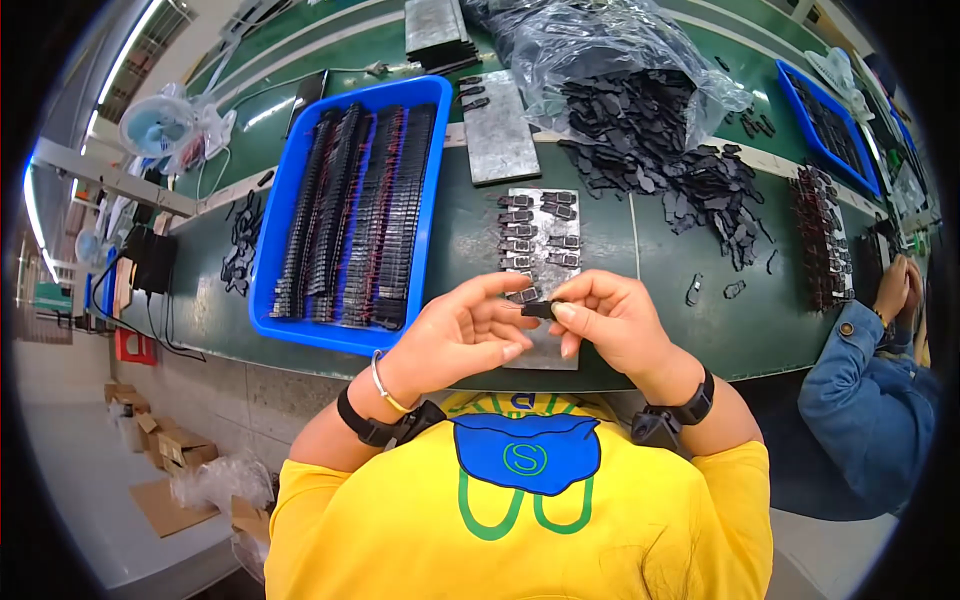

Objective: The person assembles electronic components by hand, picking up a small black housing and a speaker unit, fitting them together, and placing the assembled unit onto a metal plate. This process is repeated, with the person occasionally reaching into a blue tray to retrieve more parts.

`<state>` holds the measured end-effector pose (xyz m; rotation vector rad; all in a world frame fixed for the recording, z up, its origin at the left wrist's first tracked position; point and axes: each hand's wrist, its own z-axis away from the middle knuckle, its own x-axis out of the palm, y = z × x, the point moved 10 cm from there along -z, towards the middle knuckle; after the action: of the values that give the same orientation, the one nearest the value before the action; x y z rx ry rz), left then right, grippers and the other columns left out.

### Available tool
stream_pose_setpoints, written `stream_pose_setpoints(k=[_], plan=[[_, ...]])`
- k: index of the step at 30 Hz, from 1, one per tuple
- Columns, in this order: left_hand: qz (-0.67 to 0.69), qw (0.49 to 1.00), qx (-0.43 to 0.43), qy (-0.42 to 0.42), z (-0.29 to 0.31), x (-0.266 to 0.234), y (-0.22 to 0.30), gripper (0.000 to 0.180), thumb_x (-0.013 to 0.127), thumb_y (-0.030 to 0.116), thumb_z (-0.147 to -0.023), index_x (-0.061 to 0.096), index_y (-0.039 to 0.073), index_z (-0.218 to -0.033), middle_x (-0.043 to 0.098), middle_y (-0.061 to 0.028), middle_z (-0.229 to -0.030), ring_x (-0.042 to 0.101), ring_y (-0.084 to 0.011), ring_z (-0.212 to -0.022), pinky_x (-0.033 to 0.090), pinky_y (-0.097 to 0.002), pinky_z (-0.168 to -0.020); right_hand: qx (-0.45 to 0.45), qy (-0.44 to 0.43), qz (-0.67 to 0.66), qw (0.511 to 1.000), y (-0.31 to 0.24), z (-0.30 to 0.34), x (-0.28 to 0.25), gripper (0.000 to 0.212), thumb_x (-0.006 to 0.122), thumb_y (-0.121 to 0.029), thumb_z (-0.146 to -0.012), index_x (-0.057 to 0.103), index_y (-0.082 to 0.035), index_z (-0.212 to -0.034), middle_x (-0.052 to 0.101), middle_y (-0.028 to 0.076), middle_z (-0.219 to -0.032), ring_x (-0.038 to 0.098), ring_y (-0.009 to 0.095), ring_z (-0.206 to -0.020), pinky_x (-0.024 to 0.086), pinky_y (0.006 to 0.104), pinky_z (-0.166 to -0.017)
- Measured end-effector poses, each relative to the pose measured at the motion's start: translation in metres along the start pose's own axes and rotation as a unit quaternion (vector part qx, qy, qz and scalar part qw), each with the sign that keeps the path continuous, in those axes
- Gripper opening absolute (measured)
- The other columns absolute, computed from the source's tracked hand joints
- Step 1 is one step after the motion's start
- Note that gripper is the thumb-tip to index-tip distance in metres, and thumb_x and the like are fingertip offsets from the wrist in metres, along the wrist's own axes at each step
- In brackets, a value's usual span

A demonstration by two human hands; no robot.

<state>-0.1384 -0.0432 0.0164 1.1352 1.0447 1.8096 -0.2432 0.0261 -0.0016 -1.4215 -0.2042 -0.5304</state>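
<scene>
Between both hands — flat black part (539, 310)

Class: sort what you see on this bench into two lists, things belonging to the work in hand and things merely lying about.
In use: left hand and right hand, both pinching a small black part; grey plate of set parts; blue tray of finished rows; loose black parts pile.

Lying about: desk fan; cardboard boxes.

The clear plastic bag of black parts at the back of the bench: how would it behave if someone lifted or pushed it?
The clear plastic bag is crumpled and slack, so it would probably sag rather than hold shape. Its mouth lies open with black parts spilled onto the green bench, so lifting would likely shed more. The film looks thin, perhaps tearable.
</scene>
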Motion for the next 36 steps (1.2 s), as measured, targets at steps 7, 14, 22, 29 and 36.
stream_pose_setpoints(k=[7,14,22,29,36], plan=[[-0.108,0.991,0.051,0.055,0.002,-0.004,0.010,0.048,0.070,-0.003,-0.079,0.052,-0.002,-0.123,0.064,-0.0102,-0.102,0.065,-0.0164,-0.091,0.053,-0.0270,-0.080,-0.090,0.028,0.111,0.989,-0.009,0.008,0.009,0.012,0.062,-0.002,-0.088,0.060,0.003,-0.098,0.066,0.010,-0.081,0.064,0.015,-0.065,0.053,0.0260,-0.057],[-0.352,0.920,0.139,0.102,0.012,0.005,0.033,0.024,0.073,0.001,-0.078,0.066,-0.001,-0.101,0.068,-0.0071,-0.090,0.066,-0.0112,-0.078,0.053,-0.0234,-0.070,-0.336,0.017,0.421,0.843,-0.051,0.028,0.039,0.018,0.069,0.002,-0.078,0.062,0.002,-0.095,0.064,0.013,-0.079,0.066,0.022,-0.066,0.051,0.0284,-0.056],[-0.465,0.828,0.298,0.093,0.024,0.023,0.056,0.017,0.074,0.003,-0.075,0.067,0.002,-0.091,0.067,-0.0105,-0.079,0.066,-0.0231,-0.069,0.052,-0.0290,-0.063,-0.326,0.023,0.408,0.852,-0.053,0.030,0.041,0.017,0.069,0.002,-0.078,0.063,0.000,-0.093,0.067,0.012,-0.079,0.067,0.021,-0.065,0.052,0.0274,-0.058],[-0.487,0.800,0.337,0.092,0.031,0.029,0.059,0.015,0.073,0.003,-0.073,0.066,0.004,-0.086,0.067,-0.0103,-0.080,0.065,-0.0264,-0.070,0.051,-0.0321,-0.061,-0.357,-0.034,0.441,0.823,-0.053,0.027,0.050,0.017,0.074,-0.003,-0.073,0.063,0.000,-0.086,0.064,0.012,-0.073,0.064,0.026,-0.064,0.049,0.0317,-0.056],[-0.581,0.712,0.382,0.101,0.045,0.044,0.067,0.016,0.071,0.006,-0.069,0.066,0.006,-0.084,0.063,-0.0059,-0.075,0.061,-0.0225,-0.067,0.050,-0.0337,-0.059,-0.423,-0.057,0.520,0.740,-0.055,0.040,0.073,0.019,0.075,-0.004,-0.067,0.061,-0.003,-0.080,0.055,0.009,-0.064,0.056,0.026,-0.053,0.042,0.0354,-0.047]])
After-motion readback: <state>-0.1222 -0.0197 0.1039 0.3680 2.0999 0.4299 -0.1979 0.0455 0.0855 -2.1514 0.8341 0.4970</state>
